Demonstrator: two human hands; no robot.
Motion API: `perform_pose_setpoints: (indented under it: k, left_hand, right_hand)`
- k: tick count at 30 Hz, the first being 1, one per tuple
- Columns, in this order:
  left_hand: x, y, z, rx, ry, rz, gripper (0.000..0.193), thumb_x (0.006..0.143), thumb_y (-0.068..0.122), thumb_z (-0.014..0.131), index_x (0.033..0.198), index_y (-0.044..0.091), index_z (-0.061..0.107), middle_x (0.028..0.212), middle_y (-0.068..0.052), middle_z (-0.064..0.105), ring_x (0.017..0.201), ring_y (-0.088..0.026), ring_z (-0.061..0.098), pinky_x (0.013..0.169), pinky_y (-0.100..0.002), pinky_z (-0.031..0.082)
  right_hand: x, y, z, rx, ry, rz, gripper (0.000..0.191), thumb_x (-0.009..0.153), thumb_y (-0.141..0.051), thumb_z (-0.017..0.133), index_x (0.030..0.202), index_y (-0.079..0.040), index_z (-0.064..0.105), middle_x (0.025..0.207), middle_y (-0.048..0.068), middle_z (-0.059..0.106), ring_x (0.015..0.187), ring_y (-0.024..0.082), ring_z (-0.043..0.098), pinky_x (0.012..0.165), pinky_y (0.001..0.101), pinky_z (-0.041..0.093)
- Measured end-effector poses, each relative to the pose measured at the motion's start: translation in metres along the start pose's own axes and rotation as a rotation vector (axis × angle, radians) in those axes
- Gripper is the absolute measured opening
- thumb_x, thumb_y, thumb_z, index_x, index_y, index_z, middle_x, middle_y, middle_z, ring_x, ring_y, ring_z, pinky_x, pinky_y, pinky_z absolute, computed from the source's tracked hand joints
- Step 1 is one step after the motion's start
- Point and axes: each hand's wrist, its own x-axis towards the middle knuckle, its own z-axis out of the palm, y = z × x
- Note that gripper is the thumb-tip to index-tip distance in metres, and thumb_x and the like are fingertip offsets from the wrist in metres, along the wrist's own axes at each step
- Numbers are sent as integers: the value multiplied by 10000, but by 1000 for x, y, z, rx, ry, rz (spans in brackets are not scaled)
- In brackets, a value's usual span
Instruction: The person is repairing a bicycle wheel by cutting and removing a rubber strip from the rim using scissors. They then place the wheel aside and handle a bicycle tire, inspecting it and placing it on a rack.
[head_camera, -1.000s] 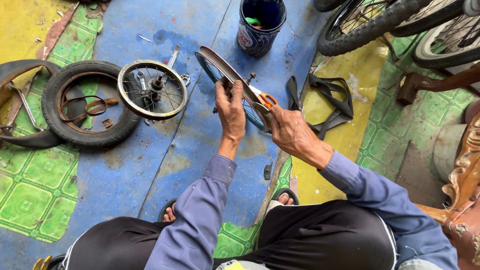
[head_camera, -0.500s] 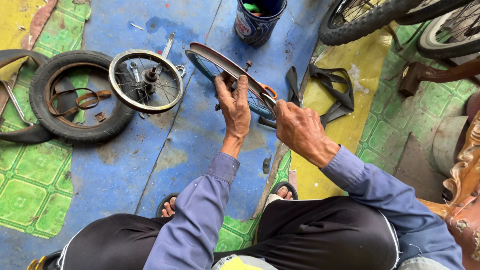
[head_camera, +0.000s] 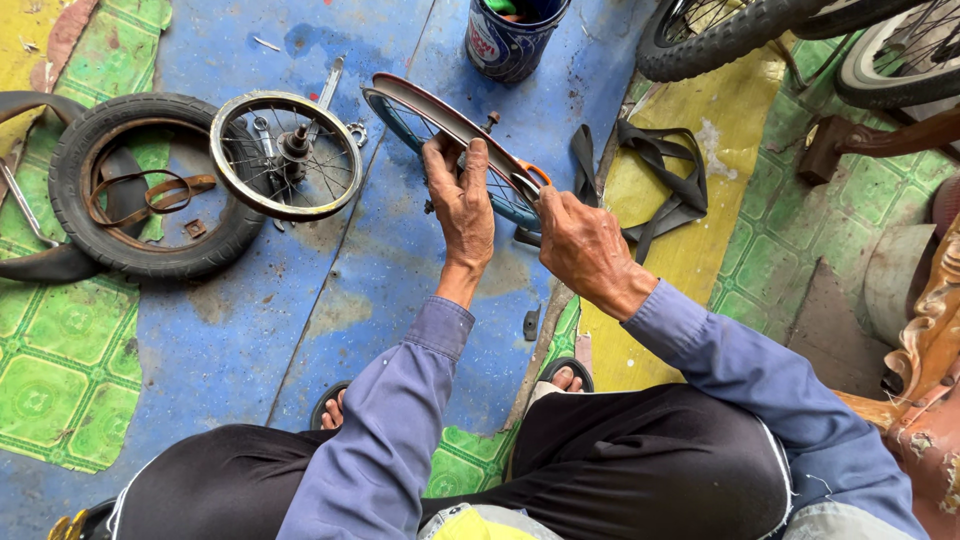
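now left hand grips the tilted wheel rim, fingers curled over its edge; right hand closed on an orange-handled tool against the rim. spoked wheel left of it.

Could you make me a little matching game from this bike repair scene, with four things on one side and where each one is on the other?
Things:
1. blue wheel rim
2. spoked wheel
3. black tyre
4. tin can

Places:
A. lying at the far left
B. gripped by the left hand and the right hand
C. standing at the top edge
D. flat on the blue floor, overlapping the tyre

Pairs: 1-B, 2-D, 3-A, 4-C
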Motion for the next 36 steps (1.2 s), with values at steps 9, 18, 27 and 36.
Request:
perform_pose_setpoints:
  k: [9, 18, 27, 36]
  left_hand:
    - [-24, 6, 15, 75, -44, -46, 342, 1050, 230, 628, 1281, 4, 516, 1189, -77, 620, 1022, -138, 615, 873, -290, 534]
    - [-8, 9, -6, 194, -95, -42, 275, 1103, 194, 623, 1251, -37, 629, 1095, -103, 695, 975, -154, 607, 862, -299, 511]
    - [-2, 16, -9, 86, -188, -100, 296, 1057, 187, 614, 1258, -28, 641, 1138, -103, 763, 1035, -135, 692, 932, -291, 561]
    - [0, 33, -17, 239, -296, -69, 280, 1032, 176, 584, 1211, -21, 667, 1062, -131, 794, 945, -150, 738, 856, -296, 581]
  right_hand:
    - [16, -2, -3, 121, -8, 59, 95, 959, 1, 592, 956, 18, 499, 757, 217, 605, 552, 415, 604, 470, 488, 465]
    - [13, 8, -36, 223, 152, 94, 94, 1078, -59, 603, 1005, -17, 561, 701, 241, 591, 600, 407, 611, 529, 461, 448]
    - [14, 7, -30, 309, 92, 142, 150, 1009, -61, 652, 1087, 15, 548, 771, 226, 649, 700, 417, 667, 602, 474, 495]
    - [12, 5, -44, 263, 9, 127, 263, 933, -86, 719, 1114, 18, 558, 800, 259, 639, 736, 458, 640, 628, 493, 481]
